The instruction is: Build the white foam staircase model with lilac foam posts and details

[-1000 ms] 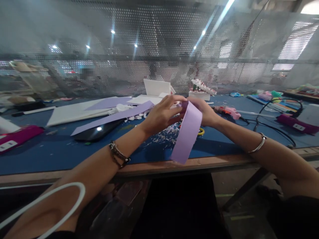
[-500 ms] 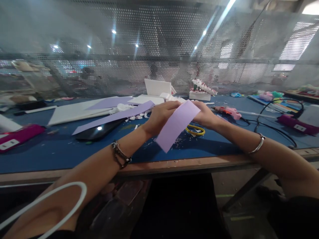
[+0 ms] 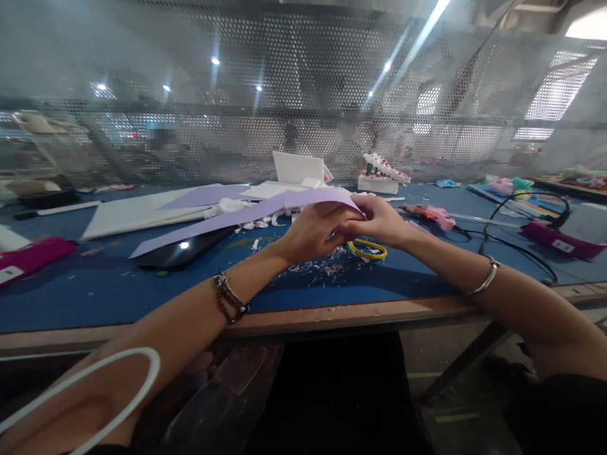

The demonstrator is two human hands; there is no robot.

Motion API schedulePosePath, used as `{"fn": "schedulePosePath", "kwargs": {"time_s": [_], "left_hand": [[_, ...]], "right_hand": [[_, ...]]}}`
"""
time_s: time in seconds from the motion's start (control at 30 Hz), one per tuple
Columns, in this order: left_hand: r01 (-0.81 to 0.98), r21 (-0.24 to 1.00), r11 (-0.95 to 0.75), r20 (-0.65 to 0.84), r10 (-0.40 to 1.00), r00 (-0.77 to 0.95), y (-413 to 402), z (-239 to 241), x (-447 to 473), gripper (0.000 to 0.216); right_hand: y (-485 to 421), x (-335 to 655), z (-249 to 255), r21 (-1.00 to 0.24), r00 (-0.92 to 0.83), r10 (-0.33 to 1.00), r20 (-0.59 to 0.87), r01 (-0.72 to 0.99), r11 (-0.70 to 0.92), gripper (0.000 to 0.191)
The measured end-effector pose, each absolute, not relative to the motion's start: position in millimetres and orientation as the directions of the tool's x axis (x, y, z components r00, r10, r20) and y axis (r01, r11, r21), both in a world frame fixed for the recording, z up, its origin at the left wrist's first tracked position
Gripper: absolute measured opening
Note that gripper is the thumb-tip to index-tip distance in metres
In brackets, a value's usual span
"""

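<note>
Both of my hands meet over the middle of the blue table (image 3: 95,291). My left hand (image 3: 310,230) and my right hand (image 3: 379,221) pinch the near end of a long lilac paper strip (image 3: 237,218). The strip runs flat to the left, above the table, its far end over a black phone (image 3: 180,253). Yellow-handled scissors (image 3: 367,251) lie just under my right hand, among white scraps (image 3: 322,268).
White foam boards (image 3: 142,212) and a second lilac sheet (image 3: 208,194) lie at the back left. A pink glue gun (image 3: 434,215) and black cables (image 3: 512,237) sit to the right. A perforated metal screen (image 3: 303,95) closes the table's far side. Magenta power strips (image 3: 28,259) flank both ends.
The lilac strip's loose end, which hung down towards me, has swung up and away; the strip now lies level, pointing left. My hands have come closer together.
</note>
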State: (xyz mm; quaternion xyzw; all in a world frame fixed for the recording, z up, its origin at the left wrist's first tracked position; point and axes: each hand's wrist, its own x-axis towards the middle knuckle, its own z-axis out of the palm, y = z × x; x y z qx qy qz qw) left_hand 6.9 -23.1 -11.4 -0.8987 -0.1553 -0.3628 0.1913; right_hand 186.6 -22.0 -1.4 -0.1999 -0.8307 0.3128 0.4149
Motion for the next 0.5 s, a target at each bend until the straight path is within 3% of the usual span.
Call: {"fn": "schedulePosePath", "kwargs": {"time_s": [0.2,0.33,0.5], "left_hand": [[0.449,-0.251,-0.858,0.814,0.064,0.577,-20,-10,8,0.039],[0.425,-0.293,-0.856,0.794,0.03,0.607,-13,-8,6,0.041],[0.431,-0.337,-0.837,0.773,0.016,0.635,-8,-8,5,0.044]], "right_hand": [[-19,189,0,-0.682,-0.446,0.631,0.635,0.061,0.729,0.03],[-19,190,2,-0.731,-0.4,0.676,0.619,0.022,0.682,0.037],[-18,192,6,-0.682,-0.408,0.648,0.643,0.079,0.727,0.037]]}}
